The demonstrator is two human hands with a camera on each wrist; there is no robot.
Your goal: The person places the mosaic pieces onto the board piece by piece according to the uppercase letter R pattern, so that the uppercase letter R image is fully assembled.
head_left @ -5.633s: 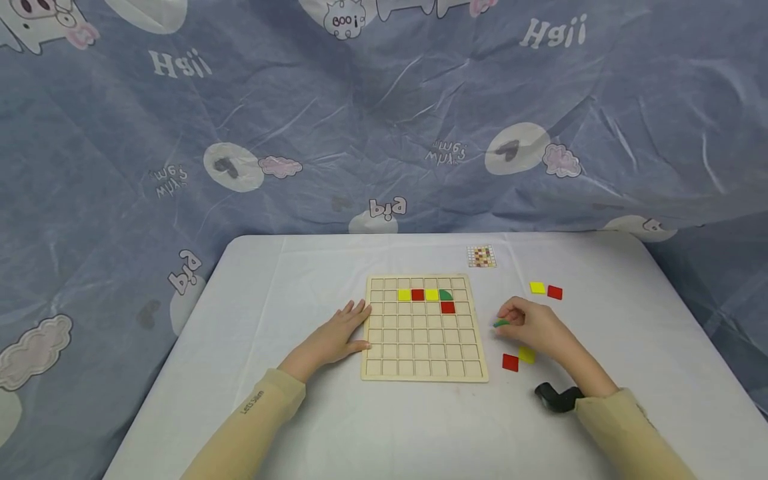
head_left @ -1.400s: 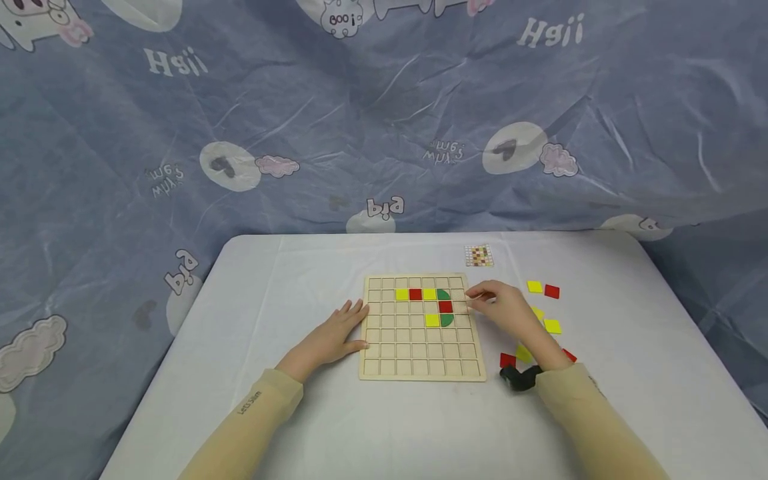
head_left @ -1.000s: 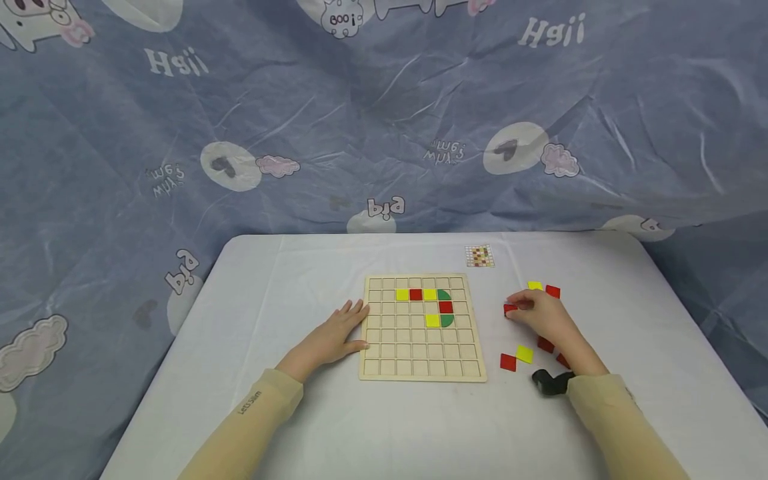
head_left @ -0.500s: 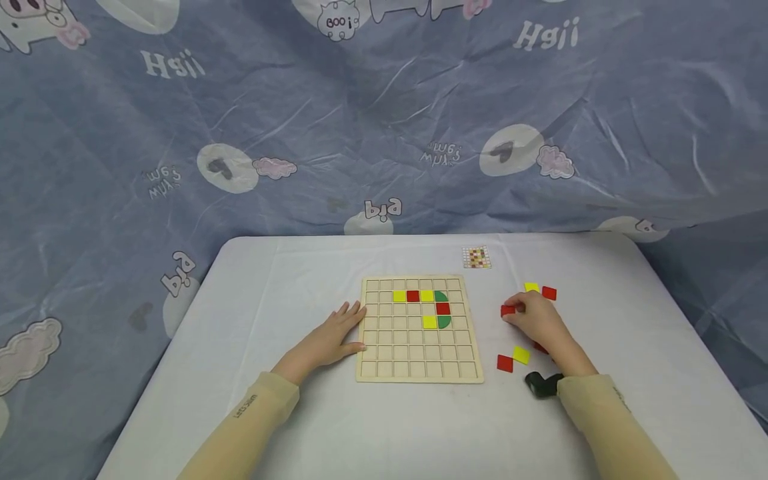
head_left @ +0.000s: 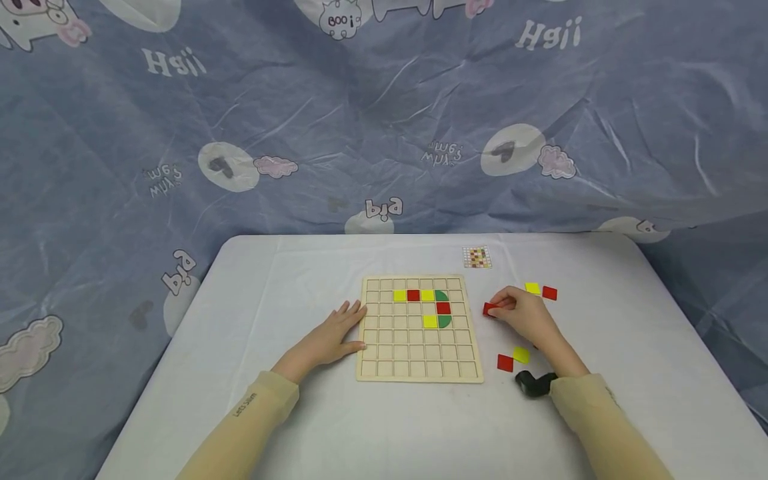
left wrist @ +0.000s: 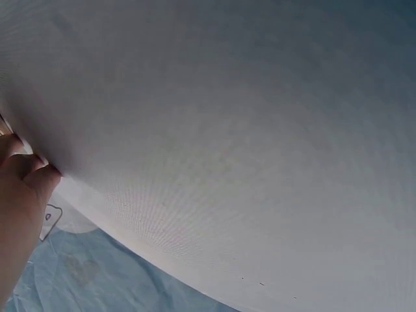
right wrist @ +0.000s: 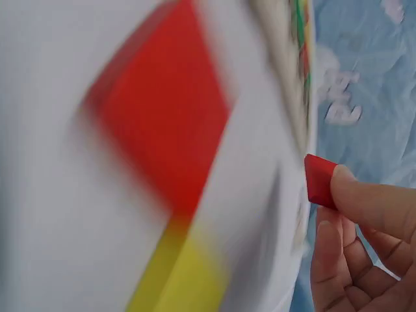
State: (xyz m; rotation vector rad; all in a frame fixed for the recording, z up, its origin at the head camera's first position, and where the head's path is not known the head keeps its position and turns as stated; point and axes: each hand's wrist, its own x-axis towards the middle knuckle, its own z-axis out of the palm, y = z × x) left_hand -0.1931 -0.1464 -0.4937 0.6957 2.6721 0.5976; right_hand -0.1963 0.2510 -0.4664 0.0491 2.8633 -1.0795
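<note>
My right hand [head_left: 523,316] pinches a red square tile [right wrist: 318,180] between thumb and fingers, just off the right edge of a wooden grid board [head_left: 393,360]. The left hand [head_left: 327,339] lies flat with spread fingers, its fingertips at the board's left edge. Set in the board are a row of a yellow tile [head_left: 400,295], a red tile [head_left: 413,295], another yellow one and a green quarter-round piece [head_left: 441,295]. Below that row sit a second red tile [head_left: 443,308], a yellow tile [head_left: 430,322] and a green quarter-round [head_left: 445,321].
A small pattern card [head_left: 477,257] lies behind the board. Loose tiles lie at the right: yellow [head_left: 532,288] and red [head_left: 549,293] at the back, red [head_left: 505,363] and yellow [head_left: 521,355] nearer. My right forearm hides others. A black device [head_left: 534,385] is at my right wrist.
A green quarter-round and a yellow tile have joined the board since the earliest frame. My right hand picked up a red tile and moved it left toward the board; the left hand stayed put.
</note>
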